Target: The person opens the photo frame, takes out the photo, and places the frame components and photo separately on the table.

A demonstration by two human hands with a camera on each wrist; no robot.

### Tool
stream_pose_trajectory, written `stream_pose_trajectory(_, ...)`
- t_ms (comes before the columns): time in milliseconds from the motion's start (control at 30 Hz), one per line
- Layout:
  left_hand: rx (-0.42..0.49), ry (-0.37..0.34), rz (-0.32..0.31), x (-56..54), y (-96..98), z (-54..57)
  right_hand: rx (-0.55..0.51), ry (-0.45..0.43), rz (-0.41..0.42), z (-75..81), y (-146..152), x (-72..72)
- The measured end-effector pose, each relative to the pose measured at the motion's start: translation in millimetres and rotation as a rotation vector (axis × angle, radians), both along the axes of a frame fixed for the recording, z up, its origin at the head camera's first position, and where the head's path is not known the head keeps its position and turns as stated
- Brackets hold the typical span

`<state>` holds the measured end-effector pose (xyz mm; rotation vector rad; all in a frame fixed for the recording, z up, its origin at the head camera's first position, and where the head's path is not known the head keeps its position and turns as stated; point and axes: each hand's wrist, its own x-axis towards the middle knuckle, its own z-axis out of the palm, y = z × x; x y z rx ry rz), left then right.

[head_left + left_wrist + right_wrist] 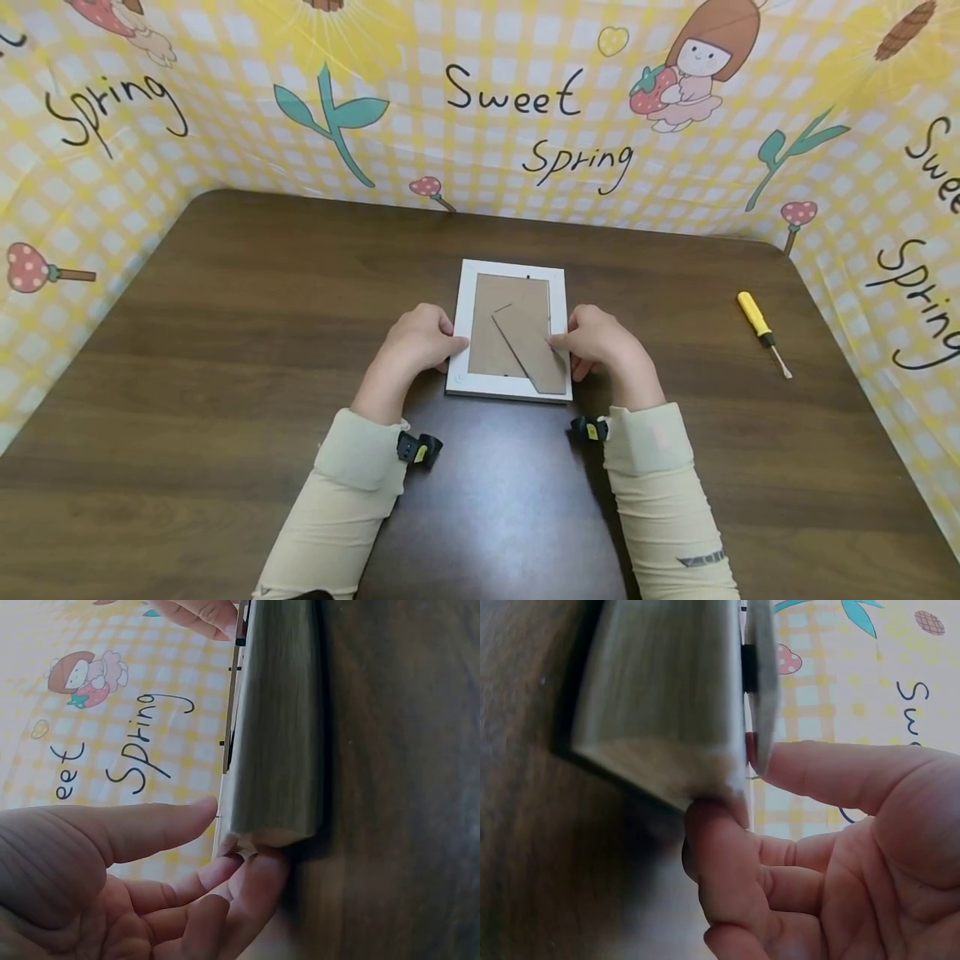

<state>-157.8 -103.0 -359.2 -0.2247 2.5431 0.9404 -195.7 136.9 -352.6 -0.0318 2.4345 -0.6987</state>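
A white picture frame (465, 308) lies face down on the table, its brown backing board (487, 354) and slanted easel stand (527, 337) facing up. My left hand (416, 337) grips the frame's left side, thumb on the top face. On the opposite side my right hand (600, 340) pinches the edge, its thumb over the border beside the stand. In the left wrist view, curled fingertips touch the near corner of the frame's side (277, 727). The right wrist view shows the thumb against the stand's edge (763, 690) and a finger under the frame's corner (660, 697).
A screwdriver (761, 332) with a yellow and black handle lies to the right on the dark wooden table (225, 333). A yellow checked cloth (495, 133) with printed figures stands along the table's back and sides.
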Motion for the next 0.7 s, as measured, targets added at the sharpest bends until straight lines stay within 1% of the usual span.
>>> stream_pose_trajectory(233, -0.039, 0.026, -0.010, -0.3, 2.3, -0.6, 0.021, 0.012, -0.016, -0.3, -2.5, 0.9)
stream_pose_trajectory(367, -0.042, 0.029, -0.009, -0.6, 2.7, -1.6, 0.025, 0.013, -0.021, -2.1, -3.3, 0.4)
stream_pose_trajectory(533, -0.020, 0.031, -0.010, -0.6, 0.9, -3.8, 0.015, 0.012, -0.010, -2.7, -3.1, -0.5)
stream_pose_trajectory(700, 0.029, 0.022, -0.006, -1.7, -1.2, -5.9, 0.009, 0.011, -0.012, -3.2, -2.1, -0.8)
